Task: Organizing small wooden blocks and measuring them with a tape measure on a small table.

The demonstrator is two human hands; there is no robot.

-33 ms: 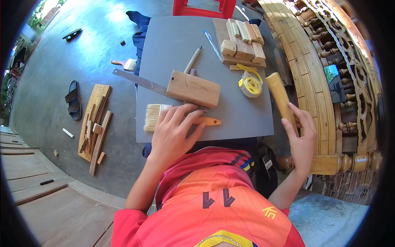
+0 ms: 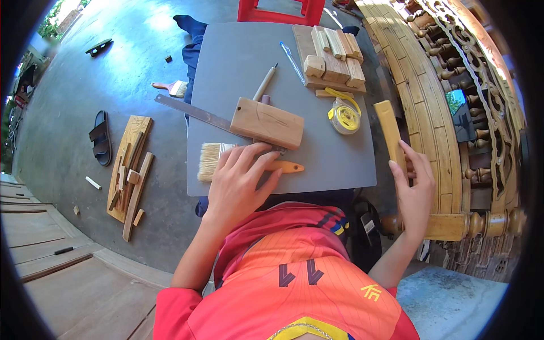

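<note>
Beside the right edge of the grey table (image 2: 334, 161), a wooden stick (image 2: 389, 127) is pinched between the thumb and fingers of the right hand (image 2: 415, 190). By the near edge, a flat paintbrush (image 2: 210, 161) is partly covered by the left hand (image 2: 241, 175); whether it is gripped cannot be told. Farther, a wooden block (image 2: 267, 123) and tape measure (image 2: 344, 118) are laid; at far right, wood pieces (image 2: 335, 65) are stacked.
</note>
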